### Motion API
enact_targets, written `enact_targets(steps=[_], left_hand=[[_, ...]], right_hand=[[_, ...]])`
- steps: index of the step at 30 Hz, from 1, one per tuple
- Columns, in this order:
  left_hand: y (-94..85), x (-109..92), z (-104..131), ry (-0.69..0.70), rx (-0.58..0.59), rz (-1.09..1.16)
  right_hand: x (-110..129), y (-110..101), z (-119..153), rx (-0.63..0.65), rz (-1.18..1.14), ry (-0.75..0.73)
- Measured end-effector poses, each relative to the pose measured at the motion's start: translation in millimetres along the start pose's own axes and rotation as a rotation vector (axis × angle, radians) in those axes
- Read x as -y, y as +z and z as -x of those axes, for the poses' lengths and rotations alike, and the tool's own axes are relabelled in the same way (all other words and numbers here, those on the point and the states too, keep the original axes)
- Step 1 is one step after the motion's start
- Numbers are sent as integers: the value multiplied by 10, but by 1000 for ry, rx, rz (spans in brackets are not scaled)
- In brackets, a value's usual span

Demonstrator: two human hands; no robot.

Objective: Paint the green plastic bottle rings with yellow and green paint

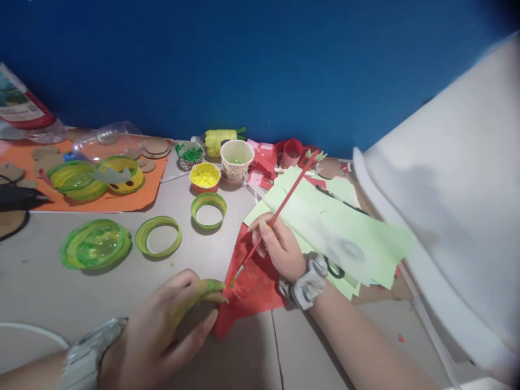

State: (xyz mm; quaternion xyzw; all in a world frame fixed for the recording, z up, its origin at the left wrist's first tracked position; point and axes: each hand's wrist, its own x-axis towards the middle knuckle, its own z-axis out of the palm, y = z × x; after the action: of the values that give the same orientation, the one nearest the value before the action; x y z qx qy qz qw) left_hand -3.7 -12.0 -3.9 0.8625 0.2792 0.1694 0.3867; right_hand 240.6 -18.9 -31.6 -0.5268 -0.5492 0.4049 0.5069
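My right hand [280,246] grips a thin red paintbrush [290,189], its bristle end slanting down to the left over a sheet of red paper [260,281]. The brush tip is at the paper's left part, close to my left fingertips. My left hand [170,314] has green and yellow paint on its index finger; the fingers reach to the red paper's edge, with the thumb apart. Beyond it lie two green-and-yellow painted rings, one nearer the middle [208,211] and one to the left [158,236]. Left of these sits a green painted plastic piece [96,245].
Cups of green paint [190,155] and yellow paint [205,177] stand near a paper cup [236,162] of greenish liquid. Pale green sheets [325,222] lie right, over partly hidden scissors [334,267]. Orange paper [142,201] bears painted pieces. A blue wall [260,70] rises behind; a white curved object [455,189] stands right.
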Motion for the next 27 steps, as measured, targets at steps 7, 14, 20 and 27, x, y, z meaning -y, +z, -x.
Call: enact_targets(steps=[7, 14, 20, 27], left_hand=[[-28, 54, -50, -37, 148, -36], [-29, 99, -81, 76, 20, -209], [-47, 75, -163, -13, -51, -77], [-38, 138, -213, -26, -9, 37]], right_hand=[[-16, -51, -8, 33, -2, -43], [-32, -79, -13, 22, 54, -78], [-59, -80, -2, -49, 71, -180], [-16, -95, -51, -116, 120, -175]])
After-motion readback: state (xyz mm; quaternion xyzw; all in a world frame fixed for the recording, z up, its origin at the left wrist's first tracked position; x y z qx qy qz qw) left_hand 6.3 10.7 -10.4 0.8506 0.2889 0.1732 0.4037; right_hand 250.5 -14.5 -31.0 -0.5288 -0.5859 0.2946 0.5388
